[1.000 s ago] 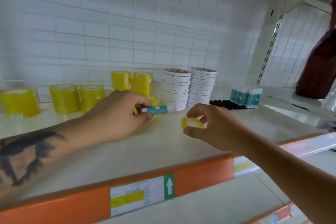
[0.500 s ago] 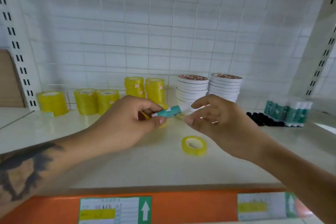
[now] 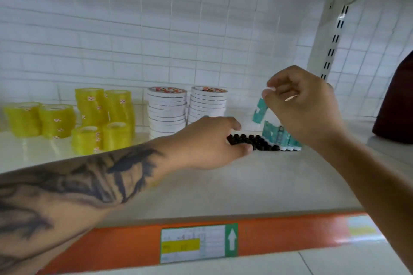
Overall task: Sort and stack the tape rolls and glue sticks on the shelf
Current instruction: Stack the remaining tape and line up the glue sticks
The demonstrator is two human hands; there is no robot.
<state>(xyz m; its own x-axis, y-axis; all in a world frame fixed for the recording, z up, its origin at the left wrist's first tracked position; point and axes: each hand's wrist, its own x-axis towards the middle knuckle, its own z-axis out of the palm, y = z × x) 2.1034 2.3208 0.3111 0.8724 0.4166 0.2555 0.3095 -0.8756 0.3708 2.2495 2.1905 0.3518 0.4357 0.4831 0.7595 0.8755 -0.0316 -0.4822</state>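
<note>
Teal glue stick (image 3: 260,111) pinched by right fingers (image 3: 271,92); two white tape stacks (image 3: 187,108).

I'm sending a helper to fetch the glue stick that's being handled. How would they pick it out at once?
Find the two white tape stacks at the back of the shelf, then look right to the cluster of teal glue sticks. The held glue stick hangs tilted above that cluster, pinched at its top by the right hand; the others stand on the shelf.
</note>
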